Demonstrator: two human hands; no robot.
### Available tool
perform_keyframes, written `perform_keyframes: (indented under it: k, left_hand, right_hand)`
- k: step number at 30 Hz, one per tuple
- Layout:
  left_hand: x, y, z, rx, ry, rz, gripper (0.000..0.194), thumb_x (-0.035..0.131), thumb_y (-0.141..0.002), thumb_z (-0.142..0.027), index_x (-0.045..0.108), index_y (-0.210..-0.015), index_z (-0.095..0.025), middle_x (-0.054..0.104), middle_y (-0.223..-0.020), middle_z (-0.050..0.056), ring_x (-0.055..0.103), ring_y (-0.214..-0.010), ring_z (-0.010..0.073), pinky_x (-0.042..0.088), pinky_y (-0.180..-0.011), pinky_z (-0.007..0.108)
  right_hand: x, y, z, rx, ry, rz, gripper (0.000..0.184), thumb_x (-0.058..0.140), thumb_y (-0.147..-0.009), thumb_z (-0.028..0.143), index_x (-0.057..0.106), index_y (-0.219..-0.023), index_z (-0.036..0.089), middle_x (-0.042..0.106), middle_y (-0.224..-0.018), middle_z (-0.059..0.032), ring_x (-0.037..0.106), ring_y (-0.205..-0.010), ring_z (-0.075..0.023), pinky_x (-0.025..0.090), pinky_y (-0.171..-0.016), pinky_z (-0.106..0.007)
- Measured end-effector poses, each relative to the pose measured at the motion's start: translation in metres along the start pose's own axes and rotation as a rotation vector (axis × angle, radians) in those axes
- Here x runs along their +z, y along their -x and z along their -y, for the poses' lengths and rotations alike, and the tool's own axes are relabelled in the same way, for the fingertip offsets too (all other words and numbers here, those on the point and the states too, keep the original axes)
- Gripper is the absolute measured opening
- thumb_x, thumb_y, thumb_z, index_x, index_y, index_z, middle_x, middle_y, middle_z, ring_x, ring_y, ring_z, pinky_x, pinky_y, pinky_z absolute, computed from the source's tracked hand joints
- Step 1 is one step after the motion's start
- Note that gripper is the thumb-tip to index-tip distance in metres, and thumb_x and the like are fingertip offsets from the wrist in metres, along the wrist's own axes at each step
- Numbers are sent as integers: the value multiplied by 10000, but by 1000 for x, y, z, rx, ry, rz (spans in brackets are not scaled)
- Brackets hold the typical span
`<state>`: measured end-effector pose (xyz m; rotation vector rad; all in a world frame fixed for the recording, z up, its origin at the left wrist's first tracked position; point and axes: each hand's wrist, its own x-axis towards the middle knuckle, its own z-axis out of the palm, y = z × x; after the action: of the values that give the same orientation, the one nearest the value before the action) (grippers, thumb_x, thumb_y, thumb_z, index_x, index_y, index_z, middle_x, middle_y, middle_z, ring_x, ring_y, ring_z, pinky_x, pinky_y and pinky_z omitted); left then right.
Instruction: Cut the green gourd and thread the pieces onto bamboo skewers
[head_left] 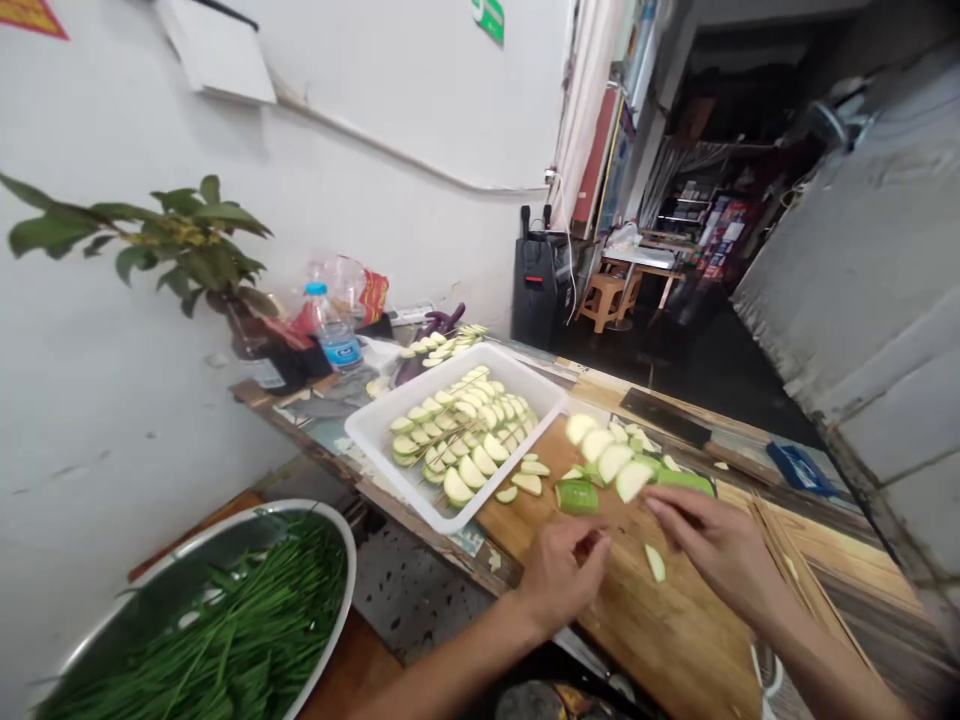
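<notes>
My right hand (701,530) pinches the near end of a row of zucchini slices (615,462), pale with green rims. They line up as if threaded on a skewer, though the stick itself is hard to see. Over the near part of the wooden cutting board (622,610), my left hand (566,570) is closed, thumb and fingertips together; whatever it may hold is hidden. Just beyond it lies a green zucchini piece (577,497). One loose slice (655,562) rests between the hands. Left of the board, a white plastic tray (442,522) holds several skewered rows of slices.
Thin wooden skewers (799,570) lie right of the board. A metal basin (343,600) of green chives stands low at left. Purple eggplants (446,320), a water bottle (337,330) and a leafy plant (202,240) stand behind the tray. A blue object (801,468) sits far right.
</notes>
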<state>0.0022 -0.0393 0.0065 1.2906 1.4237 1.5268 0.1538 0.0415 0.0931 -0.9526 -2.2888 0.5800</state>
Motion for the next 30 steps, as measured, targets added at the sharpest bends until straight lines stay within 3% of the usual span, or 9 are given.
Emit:
perform_keyframes:
  k: [2,3,7,13,17,21,23,26,30]
  left_hand:
    - [-1,6,6,90,-65,76,231,532,-781,-303,688,-922,-207,663,-776,100,571,-719,199,411,-723,301]
    - [-1,7,9,124,-77,105,223,525,-784,-295,690,-907,-210,660,-758,100,571,-716,201,408,-727,305]
    - [1,7,16,190,-142,154,211,496,-794,-273,693,-827,-204,643,-680,87,571,-663,190,403,-682,292]
    - [3,3,25,197,-302,180,229,460,-804,-237,680,-776,-180,643,-665,70,574,-645,165,401,-629,262]
    - [3,3,26,195,-386,212,243,438,-816,-241,672,-793,-178,650,-680,46,576,-645,147,404,-616,245]
    - [1,0,25,201,-435,214,246,433,-817,-228,673,-798,-180,658,-686,41,587,-652,142,413,-606,235]
    - [1,-2,24,206,-414,215,240,438,-811,-206,676,-816,-181,671,-704,43,600,-663,141,425,-611,231]
    - [3,0,24,199,-358,189,240,444,-811,-196,680,-854,-179,691,-755,52,621,-686,144,457,-643,236]
    - [-2,6,30,190,-348,186,244,455,-815,-228,668,-926,-181,695,-883,68,639,-804,172,496,-744,286]
  right_hand:
    - [5,-38,8,-209,89,27,263,459,-860,338,679,-876,195,669,-850,-64,605,-763,-176,472,-688,-284]
    - [10,-57,13,-317,117,101,257,448,-871,316,674,-904,198,658,-881,-65,590,-812,-177,456,-728,-292]
    - [39,-121,31,-669,190,306,239,454,-880,285,682,-903,216,631,-945,-57,546,-863,-167,400,-770,-301]
    - [85,-173,56,-898,327,564,185,538,-838,296,713,-798,250,591,-1095,-36,460,-1014,-208,259,-875,-387]
    - [111,-190,57,-883,400,762,116,604,-784,307,719,-800,296,540,-1173,-15,412,-1057,-218,261,-830,-346]
    - [134,-200,54,-792,454,687,117,615,-741,210,721,-697,192,592,-936,-96,460,-899,-224,277,-725,-323]
    - [135,-198,55,-754,453,625,111,605,-729,189,704,-687,161,586,-795,-92,473,-831,-213,281,-687,-307]
    - [112,-176,54,-674,431,514,128,564,-764,225,674,-738,167,584,-753,-64,487,-801,-195,291,-687,-293]
    - [54,-109,28,-424,462,311,215,464,-848,321,648,-824,211,608,-829,-28,507,-830,-158,316,-744,-262]
